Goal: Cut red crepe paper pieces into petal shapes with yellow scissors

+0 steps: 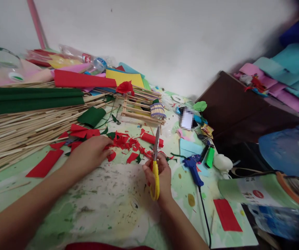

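LH (94,152) at jagged red scraps (122,140), grip unclear; RH (164,176) clamped on yel-handled metal scissors (155,167).

This is looking like a handicraft corner, but whether it is belonging to a home or a small workshop, I cannot tell. On the patterned surface (107,208), many thin wooden sticks (34,128), red scraps (125,142), coloured sheets (128,78) and a blue glue gun (193,168) are lying around a small stick frame (141,109). Plastic bottles (97,66) and a green flask (253,190) are also standing or lying among them, beside a plain pale wall (139,38).
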`<state>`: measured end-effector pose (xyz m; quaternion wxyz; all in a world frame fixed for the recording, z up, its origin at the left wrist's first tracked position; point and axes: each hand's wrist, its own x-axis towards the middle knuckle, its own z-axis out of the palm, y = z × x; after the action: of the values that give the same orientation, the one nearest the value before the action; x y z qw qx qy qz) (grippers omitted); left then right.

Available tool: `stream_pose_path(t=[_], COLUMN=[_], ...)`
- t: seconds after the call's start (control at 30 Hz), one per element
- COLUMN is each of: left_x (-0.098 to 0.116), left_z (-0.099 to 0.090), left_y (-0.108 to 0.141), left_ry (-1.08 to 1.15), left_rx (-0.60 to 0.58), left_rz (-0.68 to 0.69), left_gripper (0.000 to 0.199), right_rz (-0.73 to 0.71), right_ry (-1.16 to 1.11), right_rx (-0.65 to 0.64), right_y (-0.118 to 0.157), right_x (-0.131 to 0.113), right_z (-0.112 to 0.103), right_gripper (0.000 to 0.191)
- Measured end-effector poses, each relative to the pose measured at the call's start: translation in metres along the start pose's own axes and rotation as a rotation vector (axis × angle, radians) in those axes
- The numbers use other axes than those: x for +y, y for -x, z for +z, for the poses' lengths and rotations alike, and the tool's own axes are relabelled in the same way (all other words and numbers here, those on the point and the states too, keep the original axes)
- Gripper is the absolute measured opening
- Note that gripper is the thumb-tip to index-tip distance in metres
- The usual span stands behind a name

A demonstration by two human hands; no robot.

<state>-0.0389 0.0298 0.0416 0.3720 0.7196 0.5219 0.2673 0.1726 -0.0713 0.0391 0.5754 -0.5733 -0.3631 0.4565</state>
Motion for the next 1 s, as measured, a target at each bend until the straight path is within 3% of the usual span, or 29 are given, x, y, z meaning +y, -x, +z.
stream_pose_path(t=[0.07,0.13,0.3,0.4,0.63,0.7,0.87,1.0], left_x=[0.010,0.019,0.030,0.030,0.029,0.032,0.039,0.039], left_z=[0.016,0.035,0.070,0.074,0.064,0.064,0.073,0.081], left_y=[0.002,0.004,0.004,0.002,0.003,0.006,0.018,0.024], left_ry=[-0.175,-0.204,-0.213,-0.144,-0.040,0.187,1.024,1.219], left_rx=[-0.024,-0.109,-0.163,-0.140,-0.154,-0.147,-0.106,-0.147], left_rz=[0.148,0.242,0.242,0.228,0.243,0.143,-0.336,-0.434], left_gripper=[0.019,0.024,0.019,0.013,0.015,0.012,0.014,0.015], right_rz=[0.003,0.006,-0.002,-0.007,-0.019,-0.018,-0.011,-0.031], right_ry=[-0.009,-0.017,-0.028,-0.026,-0.006,-0.009,-0.042,-0.071], right_rx=[0.000,-0.001,0.009,0.002,-0.009,-0.003,0.023,0.027], right_y=[0.000,-0.001,-0.002,-0.002,-0.002,-0.002,-0.003,-0.004], right_x=[0.000,0.000,0.002,0.002,0.003,0.004,0.005,0.005], right_z=[0.000,-0.001,-0.001,-0.001,-0.002,-0.002,0.000,0.001], right_gripper=[0.046,0.047,0.045,0.046,0.044,0.045,0.045,0.054])
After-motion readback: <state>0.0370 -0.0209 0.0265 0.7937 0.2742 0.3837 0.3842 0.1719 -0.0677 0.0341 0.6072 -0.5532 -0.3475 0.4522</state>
